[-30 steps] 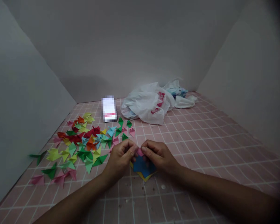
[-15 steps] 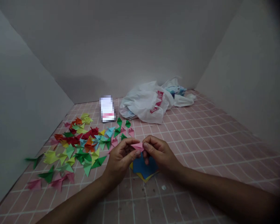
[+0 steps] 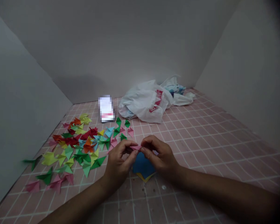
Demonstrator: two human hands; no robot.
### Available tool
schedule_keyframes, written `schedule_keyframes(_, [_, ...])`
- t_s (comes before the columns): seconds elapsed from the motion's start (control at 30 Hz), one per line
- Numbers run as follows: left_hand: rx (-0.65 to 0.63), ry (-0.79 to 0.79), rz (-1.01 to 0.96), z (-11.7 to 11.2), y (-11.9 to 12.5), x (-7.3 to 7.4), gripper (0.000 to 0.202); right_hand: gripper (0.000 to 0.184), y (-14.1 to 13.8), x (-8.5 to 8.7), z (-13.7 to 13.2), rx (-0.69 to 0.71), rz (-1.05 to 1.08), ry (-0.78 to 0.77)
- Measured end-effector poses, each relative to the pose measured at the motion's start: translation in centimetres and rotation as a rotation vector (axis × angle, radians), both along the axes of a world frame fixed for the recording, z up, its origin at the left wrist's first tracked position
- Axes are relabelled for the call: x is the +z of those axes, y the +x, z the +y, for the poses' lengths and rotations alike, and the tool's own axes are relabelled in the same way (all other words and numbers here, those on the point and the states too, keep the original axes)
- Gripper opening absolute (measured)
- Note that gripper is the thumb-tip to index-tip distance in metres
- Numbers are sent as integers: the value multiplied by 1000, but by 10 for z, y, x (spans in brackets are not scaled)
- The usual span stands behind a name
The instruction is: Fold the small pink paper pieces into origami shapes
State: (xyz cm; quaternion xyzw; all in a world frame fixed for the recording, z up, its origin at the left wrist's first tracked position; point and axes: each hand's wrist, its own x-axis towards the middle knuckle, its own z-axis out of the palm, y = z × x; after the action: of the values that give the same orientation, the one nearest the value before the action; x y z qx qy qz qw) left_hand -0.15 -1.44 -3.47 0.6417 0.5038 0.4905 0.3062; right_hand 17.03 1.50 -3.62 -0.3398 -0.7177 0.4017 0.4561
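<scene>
A: Pink paper piece [image 3: 135,147]?
B: Pinched between both hands, left hand [image 3: 119,161] and right hand [image 3: 159,155] closed on its ends, just above the blue sheet stack [image 3: 142,166].

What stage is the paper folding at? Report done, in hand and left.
Done: many folded pieces lie spread on the pink tiled floor. In hand: left hand and right hand pinch a pink piece. Left: a flat paper stack, blue on top.

Folded shapes [image 3: 84,146] on the left look like matt colored paper, the far bag [image 3: 142,104] is thin crinkly plastic, and the pink tiled floor [image 3: 200,140] looks smooth.
</scene>
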Motion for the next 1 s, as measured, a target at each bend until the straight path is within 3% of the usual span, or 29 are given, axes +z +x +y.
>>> schedule_keyframes(0.1, [8,65,42,-2,2,1,9,8,0,0,0,-19,-35,124])
schedule_keyframes(0.3, [24,145,88,-5,3,2,9,12,-1,2,1,-43,-48,227])
schedule_keyframes(0.53, [29,140,42,-7,4,-3,9,16,-1,-1,-1,-62,-21,372])
schedule_keyframes(1.0, [-14,122,-57,-8,5,-6,10,15,-2,0,0,-78,-7,365])
